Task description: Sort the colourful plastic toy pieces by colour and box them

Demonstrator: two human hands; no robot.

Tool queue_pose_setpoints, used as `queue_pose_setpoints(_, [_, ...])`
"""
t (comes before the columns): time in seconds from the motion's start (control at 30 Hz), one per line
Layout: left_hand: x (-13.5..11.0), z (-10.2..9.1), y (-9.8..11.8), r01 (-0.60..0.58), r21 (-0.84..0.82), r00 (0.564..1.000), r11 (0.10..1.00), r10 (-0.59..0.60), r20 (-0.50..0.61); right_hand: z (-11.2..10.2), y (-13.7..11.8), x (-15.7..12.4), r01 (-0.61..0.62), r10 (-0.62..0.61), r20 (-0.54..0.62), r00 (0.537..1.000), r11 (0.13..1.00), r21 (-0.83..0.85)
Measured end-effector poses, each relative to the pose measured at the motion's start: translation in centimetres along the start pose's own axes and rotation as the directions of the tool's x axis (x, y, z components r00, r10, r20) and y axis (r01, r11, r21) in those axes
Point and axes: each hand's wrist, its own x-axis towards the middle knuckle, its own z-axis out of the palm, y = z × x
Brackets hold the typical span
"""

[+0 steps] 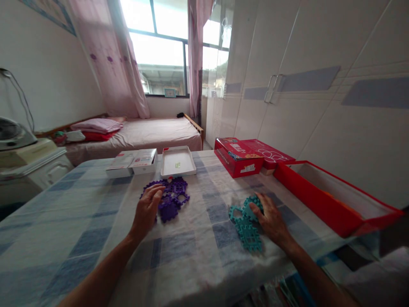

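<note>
On checked cloth, left hand [147, 209] fingers flat on notched purple foam tiles [172, 197], right hand [270, 216] fingers spread over teal tiles [247, 228].

A cluster of purple notched puzzle tiles [172, 197] lies flat on the cloth, centre of the frame. Teal notched tiles [246, 226] lie flat right of centre, lower down.

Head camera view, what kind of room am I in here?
Most likely a bedroom at home: a made bed with folded bedding under a pink-curtained window, and a wardrobe along the right wall beside the checked table.
</note>
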Motion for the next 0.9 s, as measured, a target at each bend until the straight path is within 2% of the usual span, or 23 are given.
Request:
queue_pose_setpoints(0.07, [0.6,0.0,0.5,-0.059,0.113,0.996,0.992,0.052,0.066,0.5,-0.6,-0.3,0.028,-0.028,-0.015,0.999,0.999,-0.035])
queue_pose_setpoints(0.17, [2.7,0.3,0.8,-0.182,0.301,0.958,0.936,0.1,0.268,1.0,-0.8,-0.6,0.052,-0.057,-0.042,0.997,0.993,-0.106])
queue_pose_setpoints(0.27, [5.7,1.5,0.9,-0.317,0.52,0.912,0.793,0.105,0.396,1.2,-0.7,-0.6,0.049,-0.058,-0.054,0.997,0.988,-0.145])
queue_pose_setpoints(0.33, [7.6,2.7,0.7,-0.364,0.652,0.906,0.665,0.093,0.412,1.2,-0.7,-0.6,0.051,-0.06,-0.057,0.997,0.988,-0.148])
queue_pose_setpoints(0.4, [9.1,4.2,0.3,-0.375,0.711,0.907,0.595,0.078,0.413,1.2,-0.6,-0.5,0.048,-0.057,-0.058,0.997,0.988,-0.145])
queue_pose_setpoints(0.53, [11.0,6.9,-0.6,-0.374,0.743,0.903,0.554,0.035,0.429,1.3,-0.4,-0.5,0.05,-0.06,-0.067,0.996,0.989,-0.137])
queue_pose_setpoints(0.63, [11.7,8.1,-1.1,-0.384,0.757,0.895,0.529,0.012,0.446,1.5,-0.2,-0.5,0.073,-0.085,-0.086,0.993,0.988,-0.136])
queue_pose_setpoints(0.77, [12.5,8.6,-1.0,-0.398,0.768,0.89,0.503,0.007,0.456,1.6,0.0,-0.4,0.069,-0.084,-0.102,0.991,0.987,-0.143])
queue_pose_setpoints(0.9, [13.0,8.5,0.1,-0.431,0.76,0.887,0.487,0.075,0.455,1.5,-0.1,-0.5,0.06,-0.073,-0.081,0.994,0.987,-0.152])
